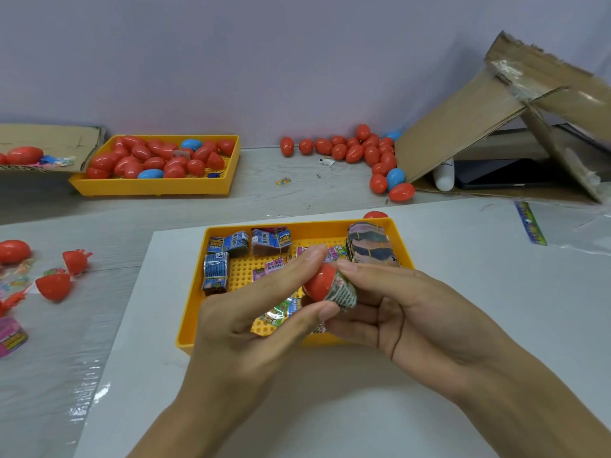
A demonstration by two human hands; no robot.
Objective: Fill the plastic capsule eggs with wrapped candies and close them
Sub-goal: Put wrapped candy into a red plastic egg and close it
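Both hands meet above the near yellow tray [191,312]: left hand [251,312] pinches a glossy red egg half [319,281], right hand [396,302] pinches printed wrapping [344,292] at its mouth. Egg's long axis lies roughly level, dome pointing left, open end right.

torn cardboard box [463,133], dark tablet [496,173], white bottle [443,176], white board [463,309]

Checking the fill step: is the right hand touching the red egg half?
Touching. Head view: the right hand fingertips press the printed wrapper and meet the red egg half.
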